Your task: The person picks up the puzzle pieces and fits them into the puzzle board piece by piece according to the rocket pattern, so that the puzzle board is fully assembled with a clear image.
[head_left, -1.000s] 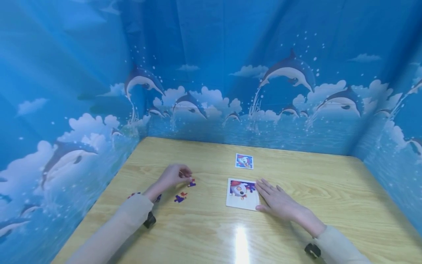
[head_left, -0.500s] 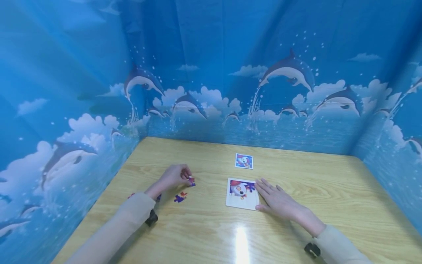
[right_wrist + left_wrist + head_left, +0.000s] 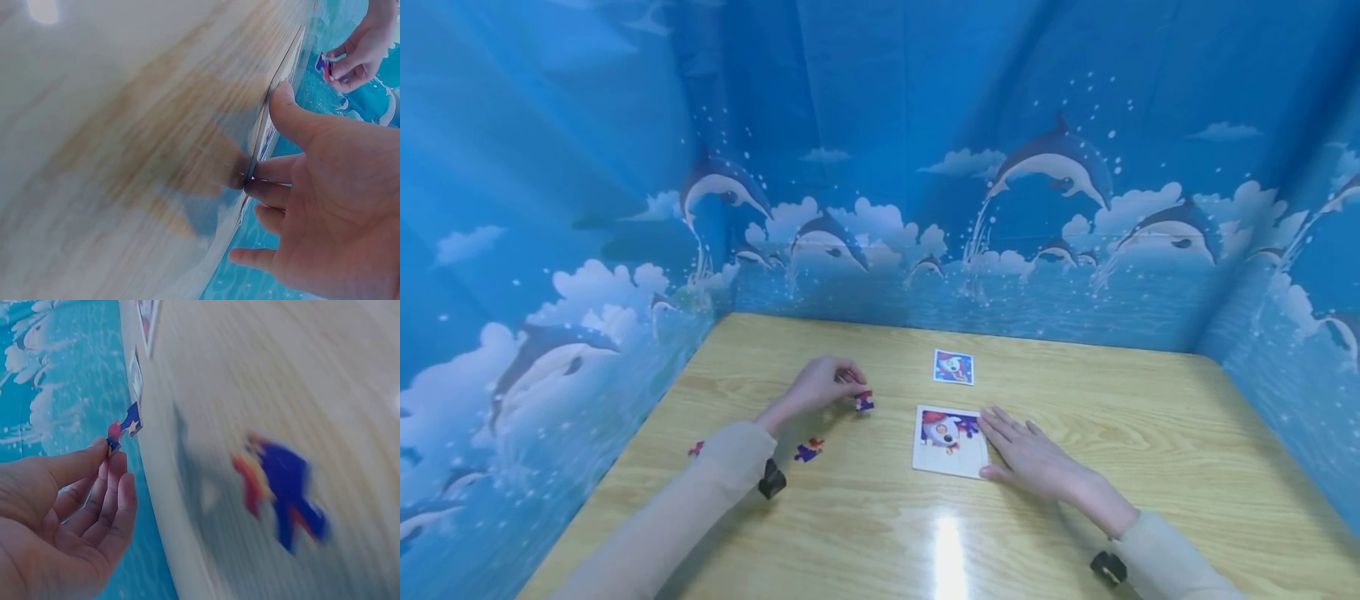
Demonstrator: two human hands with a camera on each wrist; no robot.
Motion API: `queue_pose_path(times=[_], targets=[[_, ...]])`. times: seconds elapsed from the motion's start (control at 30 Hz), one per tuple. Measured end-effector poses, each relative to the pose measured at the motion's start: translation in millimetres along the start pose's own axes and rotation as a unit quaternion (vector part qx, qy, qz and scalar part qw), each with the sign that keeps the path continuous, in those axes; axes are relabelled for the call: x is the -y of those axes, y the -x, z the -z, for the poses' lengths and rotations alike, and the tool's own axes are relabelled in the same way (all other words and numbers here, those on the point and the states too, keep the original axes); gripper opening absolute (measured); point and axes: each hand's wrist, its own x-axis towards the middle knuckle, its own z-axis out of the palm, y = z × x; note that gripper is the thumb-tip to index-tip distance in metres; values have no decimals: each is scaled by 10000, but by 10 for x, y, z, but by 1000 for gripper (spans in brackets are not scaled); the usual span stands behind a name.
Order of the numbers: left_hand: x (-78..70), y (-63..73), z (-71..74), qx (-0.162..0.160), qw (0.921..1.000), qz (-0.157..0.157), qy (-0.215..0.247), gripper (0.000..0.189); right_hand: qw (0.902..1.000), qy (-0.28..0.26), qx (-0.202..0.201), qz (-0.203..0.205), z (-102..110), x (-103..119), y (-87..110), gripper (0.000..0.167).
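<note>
At the centre-left of the head view, the person's left hand (image 3: 820, 385) pinches a puzzle piece (image 3: 864, 401) between thumb and fingertips, with the piece raised off the tabletop (image 3: 1097, 383). In the left wrist view, the piece shows purple with a white star and a pink patch.

Right of centre in the head view, the right hand (image 3: 1030, 457) lies with its fingers straight and slightly spread, touching the right edge of a square puzzle board (image 3: 951, 462). The board is partly filled along its top with a white, red-topped figure; its lower part is bare.

A purple-and-orange loose piece (image 3: 808, 451) lies below the left hand, and a red piece (image 3: 696, 448) shows beside the left sleeve (image 3: 722, 467). A small picture card (image 3: 953, 367) lies just above the board. A blue dolphin-printed curtain (image 3: 880, 125) fills the upper frame.
</note>
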Motion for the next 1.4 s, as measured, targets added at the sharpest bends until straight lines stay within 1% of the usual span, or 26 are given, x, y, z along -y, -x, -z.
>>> queue_pose_path(times=[0.13,0.17,0.3,0.6,0.73,0.93,1.03,1.13,1.23,1.4], targets=[[-142,-111,-113,50,9998,-78,169,10,10000,-11,10,8,10,11,0,78],[-176,-138,-141,67,9997,-138,194,10,10000,-16,14,17,12,14,-2,78],[-308,-227,-268,218,9987,-285,362,13,10000,-4,17,25,7,11,-11,79],[-543,-329,-602,720,9933,-526,737,23,10000,72,-17,55,-4,-9,-15,79],[-628,-337,-732,800,9921,-628,732,22,9999,85,-28,54,-3,-11,-13,79],[-725,-333,-891,815,9904,-684,887,17,9999,92,-59,71,-7,-17,-13,79],[-758,-332,-971,786,9912,-727,778,15,9998,128,-95,99,-12,-20,-14,78],[-779,-321,-1054,830,9914,-681,744,12,9997,178,-136,120,-18,-28,-16,77],[-790,-297,-1134,858,9919,-570,747,9,9996,207,-147,133,-20,-31,-14,77],[-795,-256,-1232,725,9940,-422,696,7,9997,180,-106,109,-23,-30,-13,78]])
